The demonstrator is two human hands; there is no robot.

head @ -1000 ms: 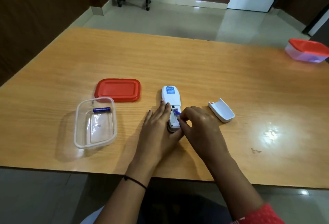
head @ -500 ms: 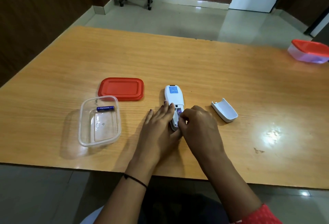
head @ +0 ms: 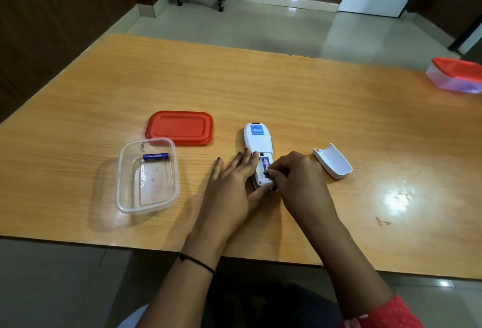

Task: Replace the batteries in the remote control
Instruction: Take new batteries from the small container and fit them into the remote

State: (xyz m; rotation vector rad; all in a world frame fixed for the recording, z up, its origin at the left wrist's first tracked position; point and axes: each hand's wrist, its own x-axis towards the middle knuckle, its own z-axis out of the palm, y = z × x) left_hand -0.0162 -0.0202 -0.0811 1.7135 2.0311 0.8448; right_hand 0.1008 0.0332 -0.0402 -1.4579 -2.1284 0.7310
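Tiled floor and dark wood panelling behind, and in front of me a broad wooden table (head: 260,87) catching a bright glare off to the right of my right hand. The remote control (head: 258,142) lies face down in the middle of the table, its blue label at the far end and its battery bay open at the near end. My left hand (head: 232,186) lies flat and spread against the remote's left side, fingers pointing away from me and thumb tucked round the near end, pinning it to the table. My right hand (head: 297,179) is curled over the bay from the right, fingertips pinched down on a blue battery (head: 265,163) sitting in the slot; I can't tell whether it is fully seated. Just right of that hand, the white battery cover (head: 333,162) lies on the table, hollow side up, apart from the remote. Out to the left of my left hand sits a clear plastic container (head: 147,176), open, with a second blue battery (head: 156,156) lying across its far end. Its red lid (head: 179,128) lies flat just beyond it. Far off to the right, at the table's edge, there's another container with a red lid (head: 456,74), closed.
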